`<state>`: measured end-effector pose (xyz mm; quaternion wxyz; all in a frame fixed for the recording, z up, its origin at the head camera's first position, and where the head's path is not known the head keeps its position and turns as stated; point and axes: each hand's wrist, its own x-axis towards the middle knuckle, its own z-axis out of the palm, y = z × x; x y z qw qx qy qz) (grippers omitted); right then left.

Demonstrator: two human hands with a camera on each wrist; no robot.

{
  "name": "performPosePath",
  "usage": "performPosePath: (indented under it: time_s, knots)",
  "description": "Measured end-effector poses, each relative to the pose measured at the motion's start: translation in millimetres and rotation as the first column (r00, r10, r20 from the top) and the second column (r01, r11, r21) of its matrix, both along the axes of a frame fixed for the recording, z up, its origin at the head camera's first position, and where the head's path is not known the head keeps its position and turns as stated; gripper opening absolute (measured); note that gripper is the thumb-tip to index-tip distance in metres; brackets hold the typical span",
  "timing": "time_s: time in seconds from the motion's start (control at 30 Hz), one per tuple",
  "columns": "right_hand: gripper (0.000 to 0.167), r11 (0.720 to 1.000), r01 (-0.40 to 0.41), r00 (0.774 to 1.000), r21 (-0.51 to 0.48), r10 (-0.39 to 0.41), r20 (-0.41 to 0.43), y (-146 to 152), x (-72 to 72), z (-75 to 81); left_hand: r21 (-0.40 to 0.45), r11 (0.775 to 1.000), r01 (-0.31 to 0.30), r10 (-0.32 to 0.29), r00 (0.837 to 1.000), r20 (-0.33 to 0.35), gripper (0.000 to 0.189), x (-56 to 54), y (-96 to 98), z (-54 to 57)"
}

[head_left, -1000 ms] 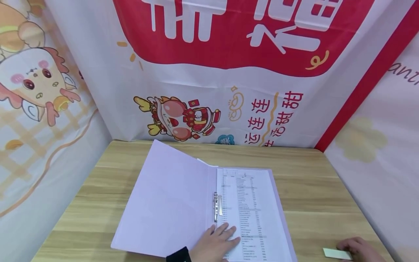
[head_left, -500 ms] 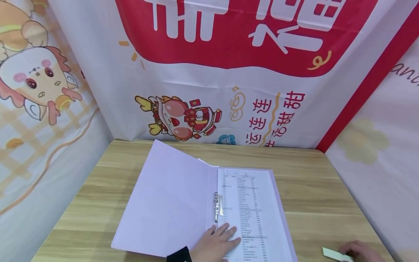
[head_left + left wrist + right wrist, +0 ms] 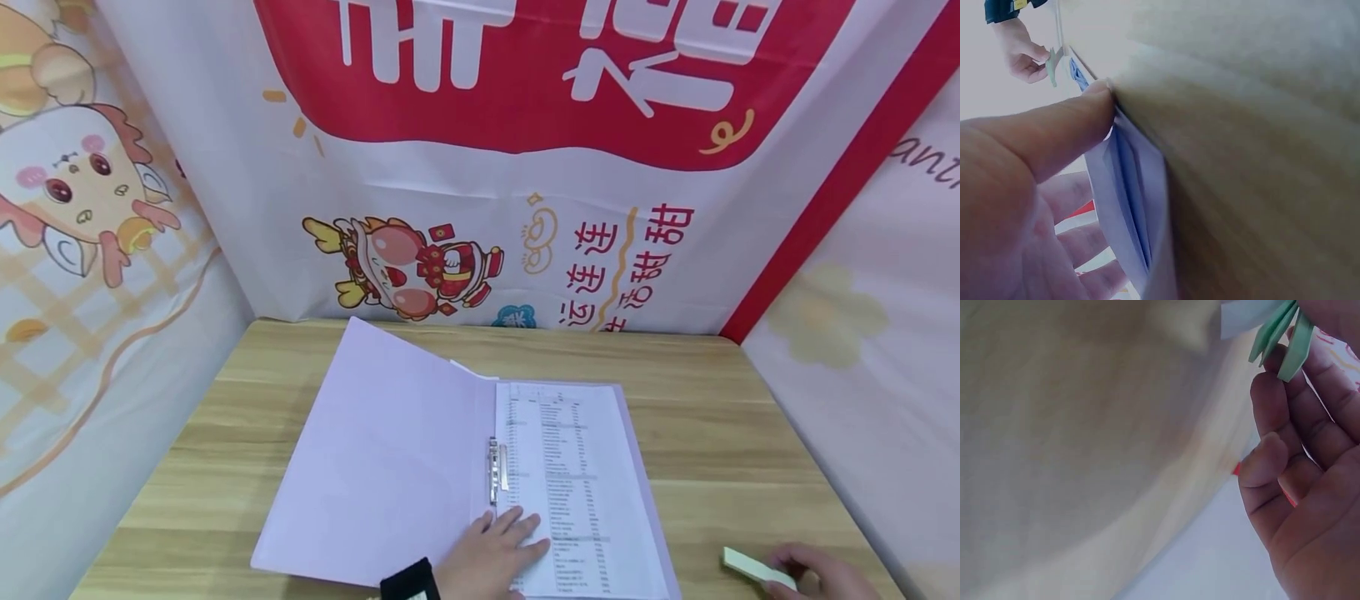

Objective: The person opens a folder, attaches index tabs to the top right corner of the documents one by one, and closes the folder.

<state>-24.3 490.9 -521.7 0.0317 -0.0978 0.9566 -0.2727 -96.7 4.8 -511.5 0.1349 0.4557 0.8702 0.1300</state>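
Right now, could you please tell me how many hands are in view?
2: the left hand rests on the lower part of the printed sheet in the open lilac folder; the right hand, farther right, holds a pale green item.

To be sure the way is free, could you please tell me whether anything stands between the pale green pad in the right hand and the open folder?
Nothing visible does: only tabletop shows between the pale green pad and the open folder. The left hand rests farther in, on the printed sheet.
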Motion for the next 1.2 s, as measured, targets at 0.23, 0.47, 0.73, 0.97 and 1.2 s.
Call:
performPosePath:
  time_s: [0.23,0.47,0.73,0.97,1.2]
  knots:
    - [0.029,0.988,-0.132,0.951,-0.077,0.105,-0.289,-22.7,-4.7,9.9,0.016,1.000,0.004,-0.004,1.000,0.030,0.066,-3.3,0.0,6.9]
    - [0.043,0.988,-0.155,0.904,0.001,0.142,-0.403,-51.3,-11.5,28.9,0.025,0.999,-0.043,0.042,0.998,0.051,0.061,-1.9,4.6,15.0]
    - [0.047,0.990,-0.124,0.905,0.070,0.142,-0.401,-91.3,-20.6,52.7,0.071,0.984,-0.165,0.154,0.978,0.138,0.057,-4.2,7.9,31.4]
    - [0.041,0.986,-0.123,0.936,0.112,0.153,-0.317,-130.3,-27.9,74.7,0.210,0.924,-0.318,0.208,0.882,0.422,0.057,-7.1,8.0,45.2]
    - [0.029,0.980,-0.148,0.938,0.136,0.183,-0.293,-176.7,-42.6,89.2,0.421,0.798,-0.432,0.110,0.790,0.603,0.048,-11.9,14.3,47.4]
